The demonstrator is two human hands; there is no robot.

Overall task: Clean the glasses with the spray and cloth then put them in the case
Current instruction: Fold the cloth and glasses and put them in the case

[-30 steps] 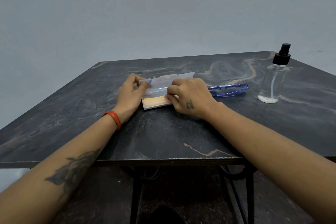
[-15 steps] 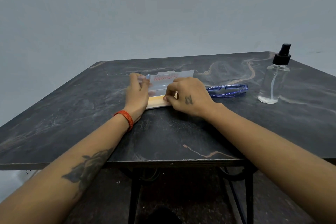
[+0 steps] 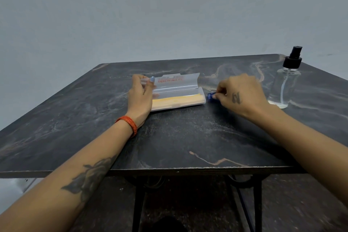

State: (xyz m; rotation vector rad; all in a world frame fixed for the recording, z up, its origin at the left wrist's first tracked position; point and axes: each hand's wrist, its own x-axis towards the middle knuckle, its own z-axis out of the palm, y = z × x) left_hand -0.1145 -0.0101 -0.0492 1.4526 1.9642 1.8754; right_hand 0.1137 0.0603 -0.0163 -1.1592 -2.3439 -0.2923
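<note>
- I see the case lying open on the dark marbled table, far of centre, with its lid raised toward the far side and a yellow cloth lying inside the tray.
- My left hand rests at the left end of the case; its fingers are curled over the lid edge and grip it.
- My right hand sits on the table just right of the case, fingers curled and pinching the near end of the blue glasses.
- Most of the glasses is hidden under the right hand; only the blue tip shows, just beside the right end of the case.
- The spray bottle stands upright at the far right of the table, apart from the right hand.
- An orange bangle sits on the left wrist.
</note>
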